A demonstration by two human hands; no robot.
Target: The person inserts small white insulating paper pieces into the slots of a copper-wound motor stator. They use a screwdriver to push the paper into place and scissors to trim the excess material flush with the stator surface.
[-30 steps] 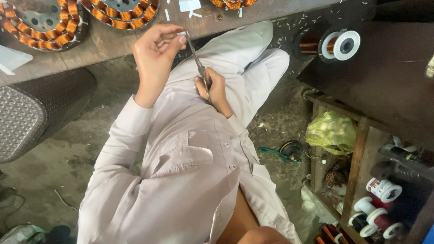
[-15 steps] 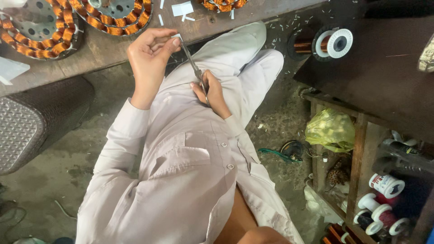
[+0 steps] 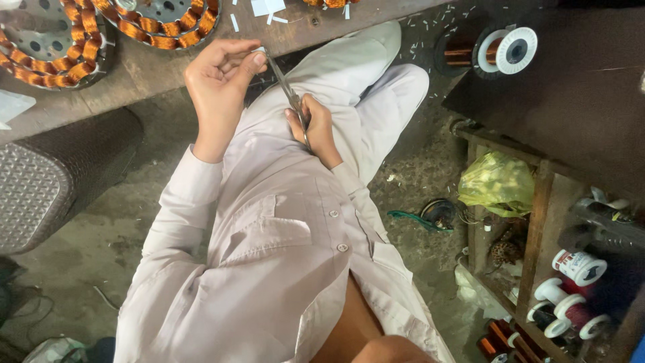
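Desk (image 3: 168,74) is running across the top of the frame as a worn brown slab, carrying two round motor stators (image 3: 47,44) wound with glossy copper-orange coils at upper left, plus scattered white paper slips (image 3: 267,7) near top centre. Person is sitting below it in a pale, soft buttoned shirt, lap filling the middle of the frame. Dark cabinet at right is showing a wire spool (image 3: 507,50) with white flanges on top, a crumpled yellow-green bag (image 3: 497,183) and smaller spools (image 3: 571,289) on its wooden shelves at lower right. Ribbed grey cushion (image 3: 40,195) is sitting at left. Scissors (image 3: 290,97), thin grey metal, are lying on a diagonal long axis from upper left down to lower right at centre top of the frame. Right hand (image 3: 316,128) is wrapping closed around the scissor handles at the lower end. Left hand (image 3: 222,74) is sitting up-left of it, fingers (image 3: 254,59) pinched shut on a tiny white strip (image 3: 259,50) right at the blade tips. So the strip is lying at the far upper-left end of the blades, touching the left hand, well nearer to it than to the right. How far the blades are parted cannot be told.
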